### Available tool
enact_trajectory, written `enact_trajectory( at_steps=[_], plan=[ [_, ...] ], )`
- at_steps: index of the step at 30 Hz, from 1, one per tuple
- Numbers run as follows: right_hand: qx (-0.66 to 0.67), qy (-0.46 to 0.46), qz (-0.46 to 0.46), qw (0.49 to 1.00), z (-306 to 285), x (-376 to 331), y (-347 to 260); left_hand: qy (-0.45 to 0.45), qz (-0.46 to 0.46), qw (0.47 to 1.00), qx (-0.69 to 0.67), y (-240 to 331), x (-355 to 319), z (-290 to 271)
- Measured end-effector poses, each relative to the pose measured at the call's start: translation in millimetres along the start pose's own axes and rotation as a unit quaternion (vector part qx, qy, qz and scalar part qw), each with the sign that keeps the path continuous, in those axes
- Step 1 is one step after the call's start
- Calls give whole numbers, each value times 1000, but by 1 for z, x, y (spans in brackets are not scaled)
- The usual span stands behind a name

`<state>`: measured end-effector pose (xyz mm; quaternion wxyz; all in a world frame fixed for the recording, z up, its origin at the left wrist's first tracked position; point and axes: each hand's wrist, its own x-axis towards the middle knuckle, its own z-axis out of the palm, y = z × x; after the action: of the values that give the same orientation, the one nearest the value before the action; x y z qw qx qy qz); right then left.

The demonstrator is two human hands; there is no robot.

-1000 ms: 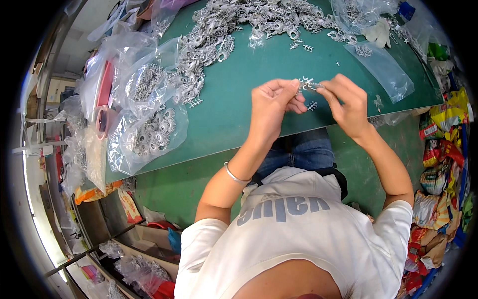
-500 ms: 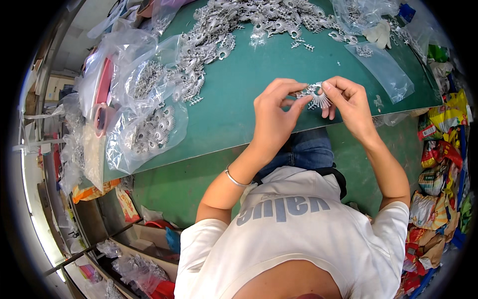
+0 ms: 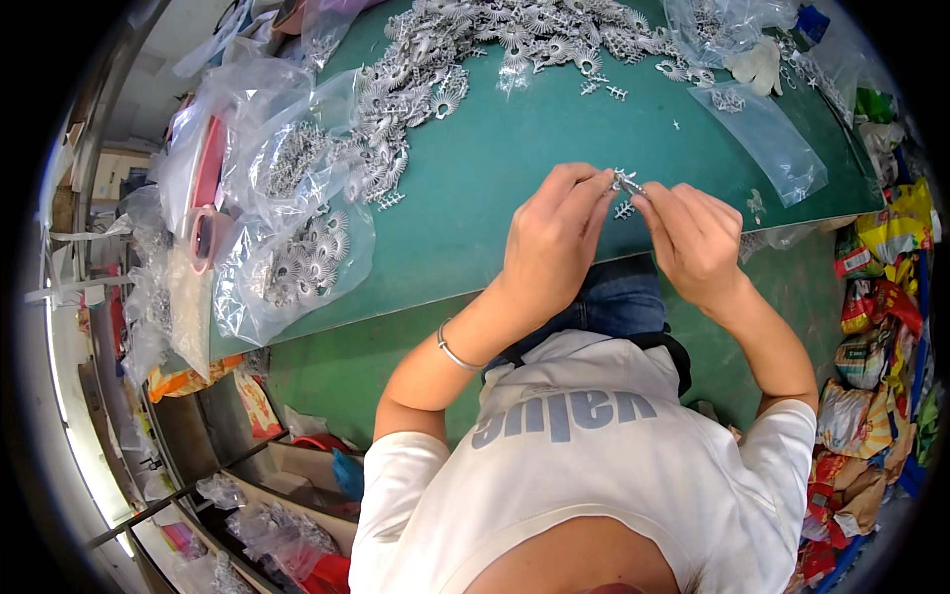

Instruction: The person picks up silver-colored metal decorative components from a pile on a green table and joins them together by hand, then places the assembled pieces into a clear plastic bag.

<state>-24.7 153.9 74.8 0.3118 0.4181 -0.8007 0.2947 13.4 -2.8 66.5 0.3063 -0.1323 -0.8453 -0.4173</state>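
My left hand and my right hand meet above the near edge of the green table, each closed in a fingertip pinch. Between them is a small silver-grey metal piece, pinched from both sides; its shape is mostly covered by the fingers. A small branched metal piece shows just below the fingertips, and I cannot tell whether it hangs from the held piece or lies on the table. A large heap of fan-shaped and branched metal pieces covers the table's far side.
Clear plastic bags holding metal pieces crowd the left of the green table, beside pink-handled scissors. A flat clear bag and a white glove lie at the right. Colourful packages stand beyond the right edge.
Both wrists have turned, and my right fingers have curled inward. The fan-shaped piece that faced up between my hands now shows only as a narrow bit of metal.
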Motion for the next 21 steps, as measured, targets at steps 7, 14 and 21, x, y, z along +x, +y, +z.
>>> enact_trajectory(
  at_steps=[7, 14, 21],
  plan=[
    [366, -93, 383, 843, -4, 0, 9, -92, -209, 934, -274, -1, 3, -5],
    [468, -100, 387, 789, 5, -1, 16, -199, -468, 598, -619, -25, -1, -5],
    [97, -41, 103, 989, 3, 1, 15, -174, -444, 668, -572, -25, 0, -11]
  ],
)
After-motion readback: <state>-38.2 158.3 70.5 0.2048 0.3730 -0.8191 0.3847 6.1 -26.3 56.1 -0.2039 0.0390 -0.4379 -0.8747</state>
